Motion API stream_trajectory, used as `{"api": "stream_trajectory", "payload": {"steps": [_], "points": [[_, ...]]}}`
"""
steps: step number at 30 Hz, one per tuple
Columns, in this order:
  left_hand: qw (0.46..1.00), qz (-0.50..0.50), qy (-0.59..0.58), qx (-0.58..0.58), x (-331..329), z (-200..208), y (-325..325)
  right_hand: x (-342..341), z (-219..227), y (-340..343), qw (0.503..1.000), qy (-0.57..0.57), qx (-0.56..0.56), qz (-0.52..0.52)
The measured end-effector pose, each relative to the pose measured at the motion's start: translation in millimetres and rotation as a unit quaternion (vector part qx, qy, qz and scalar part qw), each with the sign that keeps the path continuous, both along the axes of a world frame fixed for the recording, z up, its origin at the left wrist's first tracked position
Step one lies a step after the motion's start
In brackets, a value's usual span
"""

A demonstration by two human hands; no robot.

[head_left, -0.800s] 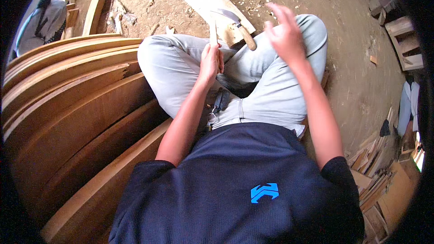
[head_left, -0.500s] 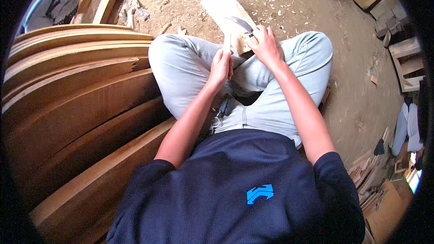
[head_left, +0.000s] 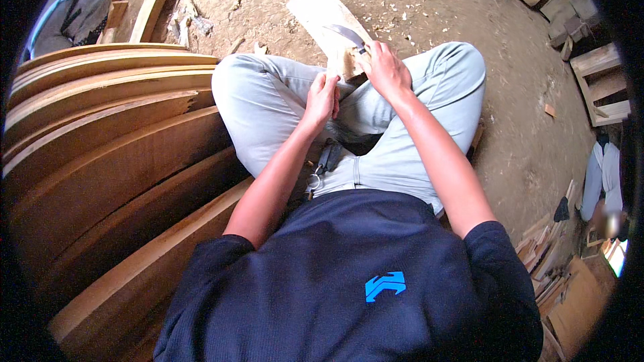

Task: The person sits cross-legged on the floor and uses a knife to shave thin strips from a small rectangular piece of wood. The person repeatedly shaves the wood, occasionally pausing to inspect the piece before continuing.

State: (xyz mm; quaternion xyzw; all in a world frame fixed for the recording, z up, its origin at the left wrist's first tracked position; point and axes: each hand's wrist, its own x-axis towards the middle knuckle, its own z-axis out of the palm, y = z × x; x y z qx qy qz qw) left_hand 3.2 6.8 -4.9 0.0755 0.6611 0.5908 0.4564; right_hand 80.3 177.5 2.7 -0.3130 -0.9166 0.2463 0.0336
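Note:
A pale wooden board (head_left: 314, 8) lies slanted on the ground in front of my crossed legs, its near end between my knees. My right hand (head_left: 387, 70) is closed round the handle of a knife with a curved blade (head_left: 343, 32); the blade points left over the board. My left hand (head_left: 323, 99) is closed at the board's near left corner. Its fingers pinch a thin pale wooden stick (head_left: 333, 67), which blends with the bright board behind it, so its full length is hard to make out.
Long wooden planks (head_left: 114, 121) stand stacked along my left side. Wood shavings (head_left: 402, 10) are scattered over the dirt floor. Timber blocks and a wooden frame (head_left: 602, 85) lie at the right, with another person (head_left: 602, 177) and scrap wood (head_left: 551, 271) farther down.
My hands, the knife and the board shift slightly left in the picture along with the whole scene. The stick stands out less above my left fingers; the knife stays over the board.

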Motion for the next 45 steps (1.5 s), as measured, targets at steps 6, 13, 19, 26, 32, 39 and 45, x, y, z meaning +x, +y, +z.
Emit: {"api": "stream_trajectory", "payload": {"steps": [6,13,19,26,32,39,45], "points": [[1.000,-0.016,-0.007,-0.002,-2.4,-5.9,-2.7,-3.0,16.5,-1.3,0.995,-0.013,-0.062,-0.075],[0.989,-0.036,-0.145,-0.007,-6.1,3.3,-3.9,34.9,50.9,-17.1,0.985,-0.005,-0.152,-0.081],[0.986,-0.017,-0.163,-0.024,0.0,7.0,2.6,56.2,55.8,-40.7,0.977,-0.092,-0.192,-0.018],[0.973,0.047,-0.221,-0.053,6.1,20.8,23.0,45.4,89.9,-42.4,0.966,-0.199,-0.166,0.019],[0.980,0.075,-0.174,-0.068,16.0,22.5,33.0,32.7,107.4,-45.2,0.950,-0.300,-0.089,-0.001],[0.979,0.119,-0.149,-0.079,24.9,20.6,41.1,21.6,112.8,-45.6,0.944,-0.327,-0.048,0.019],[0.979,0.111,-0.161,-0.062,25.1,22.1,40.4,14.0,100.2,-60.6,0.947,-0.318,-0.037,-0.016]]}}
